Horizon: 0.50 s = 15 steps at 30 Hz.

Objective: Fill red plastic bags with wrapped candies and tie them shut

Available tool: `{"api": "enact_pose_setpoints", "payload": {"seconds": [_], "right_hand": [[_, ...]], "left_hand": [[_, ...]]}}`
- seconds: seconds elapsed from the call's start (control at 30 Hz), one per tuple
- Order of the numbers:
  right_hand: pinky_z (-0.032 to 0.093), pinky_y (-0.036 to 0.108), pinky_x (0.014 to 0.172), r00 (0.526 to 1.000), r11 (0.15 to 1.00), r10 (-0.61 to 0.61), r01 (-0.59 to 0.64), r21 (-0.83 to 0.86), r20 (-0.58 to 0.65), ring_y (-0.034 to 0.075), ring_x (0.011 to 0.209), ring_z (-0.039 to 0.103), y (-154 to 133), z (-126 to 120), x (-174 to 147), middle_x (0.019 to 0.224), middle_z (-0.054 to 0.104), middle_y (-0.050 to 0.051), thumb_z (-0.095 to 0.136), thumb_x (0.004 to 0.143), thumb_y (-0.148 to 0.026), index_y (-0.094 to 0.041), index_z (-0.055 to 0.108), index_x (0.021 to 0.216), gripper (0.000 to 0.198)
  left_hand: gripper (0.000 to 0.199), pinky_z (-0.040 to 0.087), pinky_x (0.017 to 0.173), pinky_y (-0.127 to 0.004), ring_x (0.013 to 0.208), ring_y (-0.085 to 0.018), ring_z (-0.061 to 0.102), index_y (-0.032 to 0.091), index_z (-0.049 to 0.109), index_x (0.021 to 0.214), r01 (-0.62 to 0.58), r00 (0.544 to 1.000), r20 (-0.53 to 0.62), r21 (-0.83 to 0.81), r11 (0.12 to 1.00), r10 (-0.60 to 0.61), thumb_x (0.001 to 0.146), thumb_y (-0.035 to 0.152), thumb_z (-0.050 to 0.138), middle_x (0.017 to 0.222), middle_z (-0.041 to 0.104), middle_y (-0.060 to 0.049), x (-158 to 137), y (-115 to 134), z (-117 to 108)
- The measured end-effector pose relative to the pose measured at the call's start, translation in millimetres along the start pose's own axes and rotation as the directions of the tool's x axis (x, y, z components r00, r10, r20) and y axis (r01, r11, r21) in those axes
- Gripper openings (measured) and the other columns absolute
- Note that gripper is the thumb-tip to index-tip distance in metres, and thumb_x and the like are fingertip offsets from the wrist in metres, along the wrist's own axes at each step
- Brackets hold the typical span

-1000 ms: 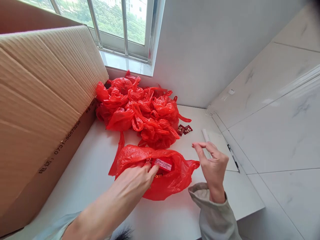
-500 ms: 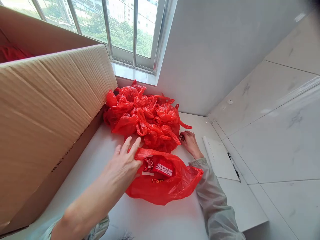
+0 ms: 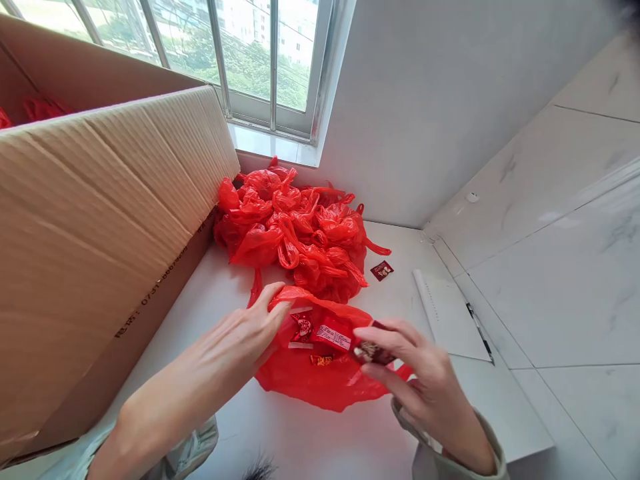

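A red plastic bag (image 3: 330,383) lies on the white table with its mouth spread. Inside are a red-and-white snack packet (image 3: 302,327), a red packet with a white printed label (image 3: 334,337) and a small red-and-yellow wrapper (image 3: 321,361). My left hand (image 3: 257,327) is closed on the left rim of this bag, thumb and fingers pinching the plastic. Over the bag's right side, my right hand (image 3: 415,363) grips a small dark red snack packet (image 3: 374,350) between thumb and fingers. A similar flat dark red packet (image 3: 382,271) lies on the table beyond.
Several knotted red plastic bags (image 3: 300,230) are heaped against the wall below the barred window (image 3: 265,73). A tall cardboard box (image 3: 110,220) with red bags inside stands at the left. A white notebook (image 3: 450,313) and a pen (image 3: 479,332) lie along the right tiled wall.
My right hand has come back from beside the heap to the open bag, bringing a dark red packet. Another packet now shows where it was. My left hand's fingers have closed onto the rim.
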State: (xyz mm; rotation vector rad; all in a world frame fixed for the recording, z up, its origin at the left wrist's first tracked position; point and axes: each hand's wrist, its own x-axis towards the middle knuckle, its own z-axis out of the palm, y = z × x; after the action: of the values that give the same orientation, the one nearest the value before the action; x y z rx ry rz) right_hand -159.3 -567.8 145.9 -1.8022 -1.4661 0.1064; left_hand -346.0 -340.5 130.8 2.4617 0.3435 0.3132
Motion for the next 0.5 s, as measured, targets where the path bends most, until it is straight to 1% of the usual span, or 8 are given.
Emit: {"api": "enact_pose_setpoints", "payload": {"seconds": [0.03,0.1,0.17,0.2,0.27,0.3,0.4,0.5], "right_hand": [[0.055,0.021,0.08,0.995,0.999,-0.031,0.028,0.037,0.09,0.011,0.087,0.067,-5,11,8,0.114,0.062,0.003,0.051,0.095,-0.012,-0.031,0.057,0.128,0.038],[0.056,0.024,0.083,0.971,0.998,-0.052,0.047,0.028,0.235,0.014,0.093,0.068,-5,39,23,0.119,0.062,0.004,0.049,0.094,-0.009,-0.027,0.056,0.128,0.039],[0.056,0.028,0.075,0.938,0.991,-0.001,0.048,-0.127,0.347,0.019,0.09,0.068,5,66,36,0.117,0.065,0.006,0.049,0.09,-0.007,-0.024,0.054,0.13,0.044],[0.055,0.029,0.07,0.93,0.977,0.035,0.045,-0.208,0.365,0.02,0.087,0.069,10,77,40,0.114,0.066,0.006,0.048,0.088,-0.006,-0.023,0.054,0.131,0.046],[0.052,0.029,0.067,0.941,0.955,0.084,0.018,-0.297,0.326,0.021,0.084,0.068,21,90,46,0.107,0.068,0.006,0.046,0.088,-0.004,-0.024,0.054,0.131,0.048],[0.051,0.029,0.068,0.952,0.952,0.101,-0.008,-0.306,0.288,0.021,0.085,0.067,26,93,47,0.105,0.069,0.006,0.045,0.089,-0.005,-0.025,0.055,0.129,0.046],[0.05,0.031,0.069,0.964,0.96,0.131,-0.065,-0.274,0.232,0.022,0.087,0.065,36,97,52,0.108,0.068,0.008,0.045,0.091,-0.008,-0.024,0.058,0.121,0.037],[0.051,0.036,0.081,0.968,0.985,0.085,-0.046,-0.166,0.235,0.024,0.102,0.062,45,104,57,0.121,0.063,0.012,0.043,0.096,-0.015,-0.019,0.057,0.122,0.03]], "left_hand": [[0.072,0.045,0.106,-0.032,0.138,-0.019,0.039,0.032,0.017,0.154,-0.044,0.998,0.045,-0.035,0.998,0.045,0.09,0.006,-0.001,0.157,0.036,-0.001,2,2,-2],[0.08,0.046,0.102,-0.034,0.138,-0.023,0.034,0.026,0.033,0.151,-0.136,0.985,0.099,-0.045,0.99,0.14,0.082,0.005,-0.004,0.158,0.031,-0.003,4,5,-5],[0.083,0.046,0.099,-0.034,0.138,-0.025,0.035,0.021,0.051,0.14,-0.187,0.979,0.095,0.034,0.982,0.183,0.078,0.005,-0.001,0.157,0.032,-0.002,6,8,-6],[0.076,0.047,0.1,-0.034,0.138,-0.025,0.038,0.021,0.055,0.136,-0.197,0.979,0.078,0.087,0.977,0.191,0.08,0.007,0.005,0.156,0.035,-0.003,7,9,-6],[0.059,0.048,0.105,-0.033,0.135,-0.023,0.046,0.025,0.055,0.135,-0.196,0.98,0.043,0.155,0.968,0.192,0.086,0.009,0.025,0.153,0.043,-0.004,6,9,-4],[0.056,0.049,0.106,-0.033,0.134,-0.022,0.049,0.028,0.053,0.136,-0.194,0.981,0.025,0.173,0.966,0.192,0.087,0.008,0.033,0.15,0.047,-0.004,4,7,-3],[0.063,0.05,0.106,-0.033,0.134,-0.019,0.05,0.029,0.043,0.143,-0.236,0.965,-0.042,0.274,0.932,0.257,0.087,0.003,0.032,0.146,0.052,-0.003,-2,1,0],[0.067,0.05,0.106,-0.036,0.14,-0.021,0.042,0.025,0.033,0.149,-0.283,0.937,-0.089,0.37,0.885,0.337,0.087,-0.001,0.028,0.152,0.044,-0.006,-5,6,2]]}}
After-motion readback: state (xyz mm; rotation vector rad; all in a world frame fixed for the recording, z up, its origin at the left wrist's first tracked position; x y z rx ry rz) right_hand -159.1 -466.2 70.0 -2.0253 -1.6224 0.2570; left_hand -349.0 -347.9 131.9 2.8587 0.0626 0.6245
